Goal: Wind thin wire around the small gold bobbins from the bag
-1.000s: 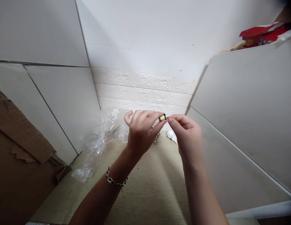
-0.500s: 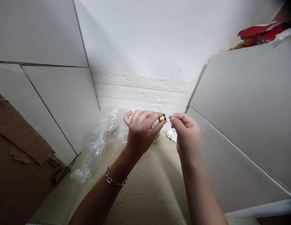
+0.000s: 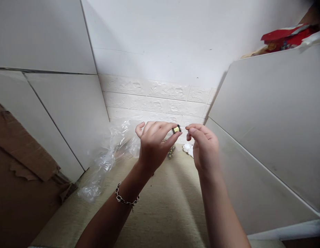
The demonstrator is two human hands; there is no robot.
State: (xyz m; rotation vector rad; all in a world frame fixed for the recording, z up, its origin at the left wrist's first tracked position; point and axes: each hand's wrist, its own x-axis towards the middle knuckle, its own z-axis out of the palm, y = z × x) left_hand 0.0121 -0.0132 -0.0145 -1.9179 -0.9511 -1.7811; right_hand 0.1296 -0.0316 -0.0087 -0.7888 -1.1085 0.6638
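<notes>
Between the thumb and forefinger of my left hand (image 3: pixel 156 141) is a small black and yellow component (image 3: pixel 177 129) with thin metal pins. My right hand (image 3: pixel 205 143) is just to the right of it, thumb and forefinger pinched together; a thin wire seems to run from the component to these fingertips, too fine to make out clearly. A pile of similar small pieces (image 3: pixel 171 152) lies behind and below my left hand, partly hidden by it. White crumpled material (image 3: pixel 188 149) rests beside the pile, partly behind my right hand.
Clear crumpled plastic (image 3: pixel 107 158) lies at the left on the pale surface (image 3: pixel 172 203). Torn brown cardboard (image 3: pixel 23 148) leans at the far left. White panels stand on both sides, with a brick-patterned wall behind. A red package (image 3: pixel 284 36) sits on top at the upper right.
The component in my left hand has shifted slightly left and tilted. My right fingers have changed their pinch, with the other fingers curled lower.
</notes>
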